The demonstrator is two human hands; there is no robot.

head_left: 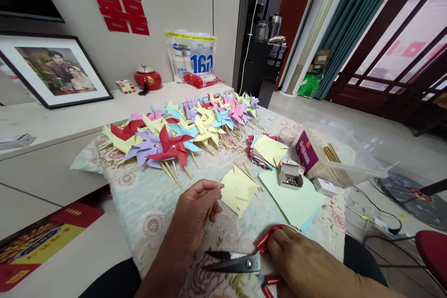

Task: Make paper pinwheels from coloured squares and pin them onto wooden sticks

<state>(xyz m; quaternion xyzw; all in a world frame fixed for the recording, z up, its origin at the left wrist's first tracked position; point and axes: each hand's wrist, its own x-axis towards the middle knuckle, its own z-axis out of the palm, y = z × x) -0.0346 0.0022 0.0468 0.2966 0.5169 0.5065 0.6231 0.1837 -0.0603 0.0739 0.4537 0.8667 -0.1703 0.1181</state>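
The left hand (195, 212) pinches a thin wooden stick (212, 207); the right hand (307, 260) grips red-handled steel scissors (244, 260), blades parted, at the table's (146, 200) near edge. Ahead lies a yellow paper square (239, 191). Paper pinwheels (171, 142) crowd the far edge; a bag (191, 56) reads "160".

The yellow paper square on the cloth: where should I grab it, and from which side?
Take the yellow paper square by its near corner, coming from the left hand's side. It lies flat with that corner pointing at the person; wooden sticks cross its far edge, so a pinch there would likely disturb them.
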